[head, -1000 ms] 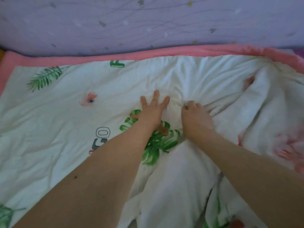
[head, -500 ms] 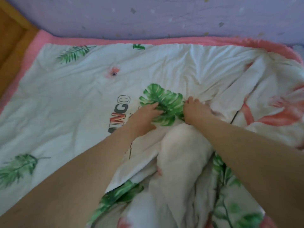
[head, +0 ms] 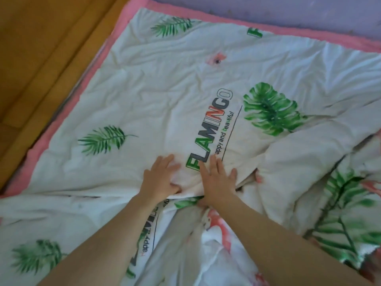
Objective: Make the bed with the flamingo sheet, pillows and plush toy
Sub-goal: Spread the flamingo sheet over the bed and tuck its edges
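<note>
The white flamingo sheet (head: 156, 100), printed with green leaves and the word FLAMINGO, lies spread flat over the far and left part of the bed. Its near and right part is bunched in folds (head: 309, 193). My left hand (head: 159, 179) and my right hand (head: 218, 181) rest side by side on a folded edge of the sheet just below the lettering. Fingers lie spread on top and the thumbs pinch the fold from below. No pillow or plush toy is in view.
A pink underlay (head: 55, 129) shows as a border along the sheet's left and far edges. Orange-brown wood (head: 41, 58) lies beyond it on the left. A lilac star-patterned cloth (head: 309, 11) runs along the far side.
Both hands have drawn back toward me with the fold, uncovering the full FLAMINGO lettering. The view has swung left, so the wooden surface now shows.
</note>
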Demonstrator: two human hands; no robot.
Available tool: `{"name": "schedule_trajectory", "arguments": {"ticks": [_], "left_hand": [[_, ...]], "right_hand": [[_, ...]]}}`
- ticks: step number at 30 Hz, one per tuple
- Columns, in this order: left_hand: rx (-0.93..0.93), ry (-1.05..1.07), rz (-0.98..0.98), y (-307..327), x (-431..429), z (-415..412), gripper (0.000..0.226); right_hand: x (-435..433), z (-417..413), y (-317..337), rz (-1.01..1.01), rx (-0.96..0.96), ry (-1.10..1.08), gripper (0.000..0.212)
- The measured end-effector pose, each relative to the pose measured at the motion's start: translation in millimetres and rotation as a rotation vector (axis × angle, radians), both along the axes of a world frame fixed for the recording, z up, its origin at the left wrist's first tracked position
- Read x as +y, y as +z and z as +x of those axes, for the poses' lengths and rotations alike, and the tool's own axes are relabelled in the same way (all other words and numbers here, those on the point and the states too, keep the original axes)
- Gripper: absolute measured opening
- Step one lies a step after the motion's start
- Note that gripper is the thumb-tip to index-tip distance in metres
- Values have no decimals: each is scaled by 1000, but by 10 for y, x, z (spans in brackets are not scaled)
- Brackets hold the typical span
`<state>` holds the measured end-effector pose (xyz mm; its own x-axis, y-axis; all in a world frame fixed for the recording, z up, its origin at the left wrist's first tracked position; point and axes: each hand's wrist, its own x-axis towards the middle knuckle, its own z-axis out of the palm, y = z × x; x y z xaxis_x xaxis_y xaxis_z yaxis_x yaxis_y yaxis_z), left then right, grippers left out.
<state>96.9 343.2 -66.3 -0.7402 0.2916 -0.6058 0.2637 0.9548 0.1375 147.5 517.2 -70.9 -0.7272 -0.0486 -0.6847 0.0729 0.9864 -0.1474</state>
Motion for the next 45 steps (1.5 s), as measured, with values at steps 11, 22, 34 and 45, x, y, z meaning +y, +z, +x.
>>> {"name": "schedule_trajectory", "arguments": {"ticks": [11,22,34,45], "left_hand": [[-54,-44,-70,-304,-74,14,109],[-128,-144,-75,-422,-160,-133,112],[-135,-191,-27,-526,-281,-138,119],[-106,-197,-17,-521,-262,-167,112]], "right_hand": [[-363,-151,-192,262,-99,22,108],[-419,-270,-279,277,-124,-13,91],[-550,-265,-285,312,-119,-26,82],[-485,-295,-286,302,-121,-3,99]]}}
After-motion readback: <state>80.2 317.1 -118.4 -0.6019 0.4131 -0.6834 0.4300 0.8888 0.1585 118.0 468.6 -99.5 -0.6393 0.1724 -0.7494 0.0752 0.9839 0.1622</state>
